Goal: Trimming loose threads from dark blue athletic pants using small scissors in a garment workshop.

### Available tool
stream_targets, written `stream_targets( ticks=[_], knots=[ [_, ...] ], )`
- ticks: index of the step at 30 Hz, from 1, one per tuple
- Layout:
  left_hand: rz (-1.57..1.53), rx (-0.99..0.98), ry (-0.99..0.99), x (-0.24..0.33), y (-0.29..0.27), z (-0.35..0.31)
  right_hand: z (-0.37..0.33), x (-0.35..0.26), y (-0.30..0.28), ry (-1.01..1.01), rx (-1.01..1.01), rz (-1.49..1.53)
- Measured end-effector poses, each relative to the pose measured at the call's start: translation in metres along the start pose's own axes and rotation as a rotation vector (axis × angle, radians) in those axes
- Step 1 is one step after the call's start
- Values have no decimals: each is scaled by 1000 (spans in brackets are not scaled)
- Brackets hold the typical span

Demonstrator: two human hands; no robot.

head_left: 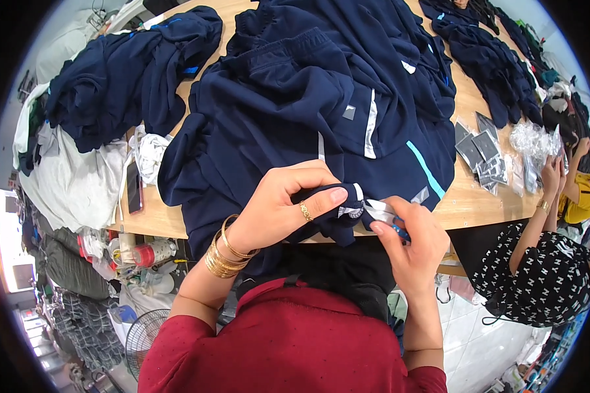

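Note:
A pile of navy garments (275, 98) with white and light-blue stripes lies in front of me. My left hand (295, 196), wearing a ring and gold bangles, pinches the edge of a navy garment (334, 226) between thumb and fingers. A small white patterned piece (352, 209) shows at that pinched edge. Close on its right, my right hand (413, 239) is closed around small thread snips (383, 213) with metal blades and a blue part. The blades point toward the white piece; whether they touch it I cannot tell.
More navy garments (137, 78) lie at the left, near a phone (135, 188) and white cloth. At the right are small plastic packets (482, 154) and a clear-plastic bundle (534, 144) beside a co-worker's hands (552, 175). A fan (144, 337) stands at lower left.

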State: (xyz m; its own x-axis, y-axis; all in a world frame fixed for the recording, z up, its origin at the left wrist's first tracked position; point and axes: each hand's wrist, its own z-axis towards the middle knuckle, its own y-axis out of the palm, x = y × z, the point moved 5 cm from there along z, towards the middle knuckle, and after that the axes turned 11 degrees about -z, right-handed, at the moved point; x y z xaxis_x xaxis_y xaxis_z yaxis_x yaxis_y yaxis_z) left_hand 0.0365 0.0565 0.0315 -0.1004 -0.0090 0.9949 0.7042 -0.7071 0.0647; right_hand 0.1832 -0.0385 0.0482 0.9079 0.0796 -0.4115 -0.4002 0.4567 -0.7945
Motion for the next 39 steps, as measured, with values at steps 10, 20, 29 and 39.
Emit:
stream_targets(
  ticks=[10,20,29,39],
  knots=[
    [66,-4,36,2,3,-2,-2,-5,1,-61,27,-71],
    [82,3,49,2,3,-3,-2,-8,-1,-59,3,-111],
    [93,0,45,3,4,-2,-3,-5,-1,-48,-7,-114],
    [109,3,65,4,5,-1,-3,-7,-4,-40,-27,-114]
  ],
)
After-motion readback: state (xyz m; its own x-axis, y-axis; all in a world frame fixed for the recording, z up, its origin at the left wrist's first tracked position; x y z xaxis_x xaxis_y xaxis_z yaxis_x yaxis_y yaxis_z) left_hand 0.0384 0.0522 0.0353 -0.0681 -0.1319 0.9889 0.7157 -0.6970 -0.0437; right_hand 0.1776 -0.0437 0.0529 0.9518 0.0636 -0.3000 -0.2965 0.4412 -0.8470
